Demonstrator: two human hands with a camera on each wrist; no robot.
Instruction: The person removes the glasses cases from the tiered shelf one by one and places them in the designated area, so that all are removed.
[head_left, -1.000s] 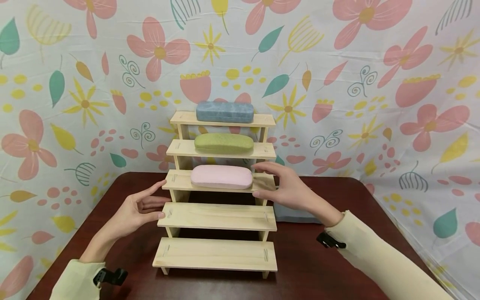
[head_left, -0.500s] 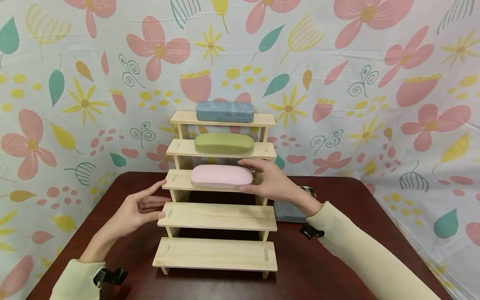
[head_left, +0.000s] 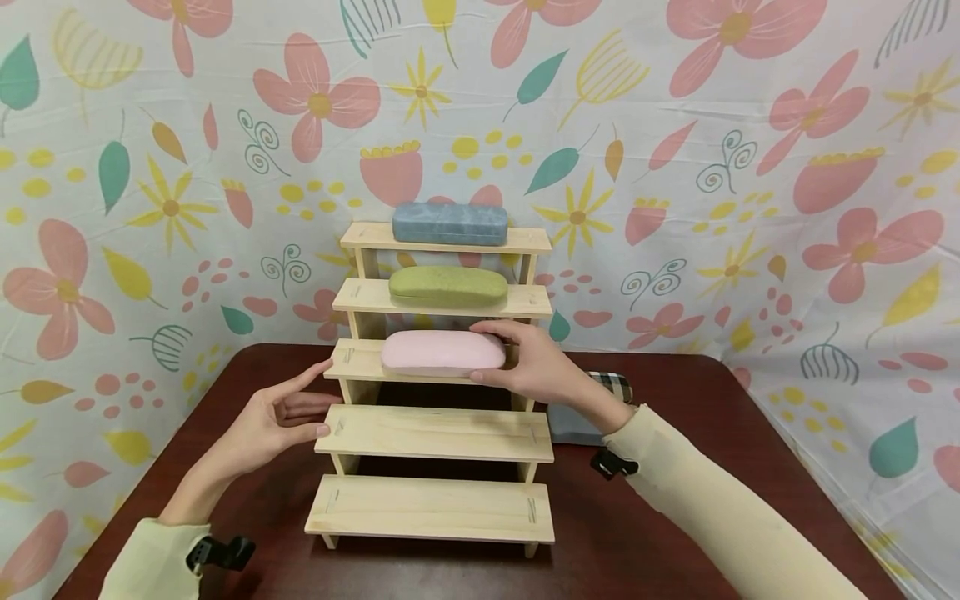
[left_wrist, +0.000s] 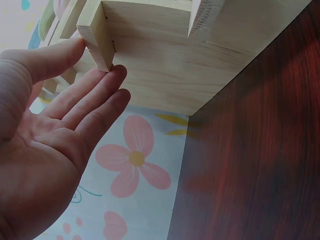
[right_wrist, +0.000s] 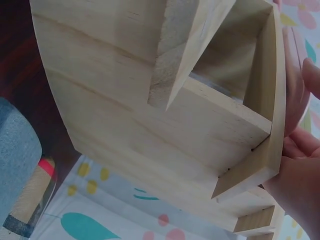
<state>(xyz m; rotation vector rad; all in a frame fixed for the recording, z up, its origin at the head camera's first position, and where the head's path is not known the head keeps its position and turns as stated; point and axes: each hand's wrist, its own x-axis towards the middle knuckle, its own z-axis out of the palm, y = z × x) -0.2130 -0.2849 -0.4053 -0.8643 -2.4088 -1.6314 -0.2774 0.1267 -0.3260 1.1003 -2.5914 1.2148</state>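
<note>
A stepped wooden display rack [head_left: 431,508] stands on the dark red table. My right hand [head_left: 536,362] holds the right end of a pink glasses case [head_left: 435,352] on the middle step, thumb at its front and fingers behind. In the right wrist view, part of my right hand [right_wrist: 300,185] shows beyond the step, beside the pink glasses case [right_wrist: 295,85]. My left hand [head_left: 258,425] touches the rack's left end, its fingers fairly straight. The left wrist view shows my left hand [left_wrist: 65,120] with thumb and fingertips at the end of a step board [left_wrist: 95,40].
On the step above lies a green glasses case [head_left: 447,285], and a blue glasses case [head_left: 450,224] is on the top step. Right of the rack, a grey-blue case [head_left: 573,427] and a plaid case [head_left: 615,385] lie on the table [head_left: 675,500]. Flowered cloth [head_left: 675,167] hangs behind.
My right hand has moved left from beside the pink glasses case and now holds its right end. The left hand and the rack have stayed in place.
</note>
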